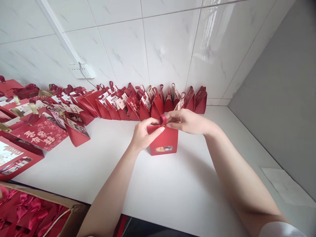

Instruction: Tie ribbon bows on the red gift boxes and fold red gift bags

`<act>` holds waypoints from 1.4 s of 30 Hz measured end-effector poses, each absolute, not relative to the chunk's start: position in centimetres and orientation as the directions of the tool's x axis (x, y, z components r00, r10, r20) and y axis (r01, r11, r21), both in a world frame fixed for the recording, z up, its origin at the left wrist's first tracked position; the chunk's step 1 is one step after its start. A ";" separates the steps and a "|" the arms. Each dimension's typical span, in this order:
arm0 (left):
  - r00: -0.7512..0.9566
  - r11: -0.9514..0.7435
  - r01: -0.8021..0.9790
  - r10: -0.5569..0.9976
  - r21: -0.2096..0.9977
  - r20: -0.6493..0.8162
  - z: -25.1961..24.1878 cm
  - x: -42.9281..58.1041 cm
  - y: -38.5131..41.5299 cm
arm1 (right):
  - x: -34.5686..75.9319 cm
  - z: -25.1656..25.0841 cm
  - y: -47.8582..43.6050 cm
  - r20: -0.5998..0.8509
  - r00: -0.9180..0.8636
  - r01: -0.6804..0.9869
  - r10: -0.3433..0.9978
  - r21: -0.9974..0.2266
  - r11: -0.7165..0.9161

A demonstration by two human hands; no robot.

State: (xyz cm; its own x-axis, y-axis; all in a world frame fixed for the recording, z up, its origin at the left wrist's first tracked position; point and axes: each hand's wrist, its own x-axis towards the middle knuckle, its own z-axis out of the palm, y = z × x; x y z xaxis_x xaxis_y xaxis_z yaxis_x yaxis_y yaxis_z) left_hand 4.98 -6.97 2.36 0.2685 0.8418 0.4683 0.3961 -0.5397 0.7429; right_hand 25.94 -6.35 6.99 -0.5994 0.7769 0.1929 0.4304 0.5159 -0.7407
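Observation:
A red gift box (163, 140) stands upright on the white table, with a small picture window low on its front. From its top rises a dark red ribbon loop (163, 119). My left hand (145, 133) grips the top edge from the left, thumb in front and fingers behind. On the other side, my right hand (189, 121) pinches the top edge close to the ribbon, its thumb and forefinger beside a small gold fastener. The fingertips behind the box are partly hidden.
Several red gift boxes (133, 107) with ribbon loops and tags line the tiled wall. More boxes (40, 131) crowd the left of the white table (111, 164). A cardboard box (71, 217) with red ribboned packages sits at the lower left. A grey panel (278, 85) bounds the right.

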 end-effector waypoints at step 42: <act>0.423 -0.696 0.683 0.625 0.222 0.656 3.6 2.2 -7.2 | 25.7 6.5 -6.3 0.119 -0.563 0.625 0.818 -0.587 0.515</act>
State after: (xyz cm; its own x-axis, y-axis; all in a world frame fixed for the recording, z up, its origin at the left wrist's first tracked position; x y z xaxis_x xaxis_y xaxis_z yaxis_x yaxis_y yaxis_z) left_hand 2.18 -7.22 3.64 0.4228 0.6248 0.6564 0.6833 -0.6956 0.2220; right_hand 25.74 -6.28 6.50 -0.5627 0.8181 0.1186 0.6248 0.5149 -0.5869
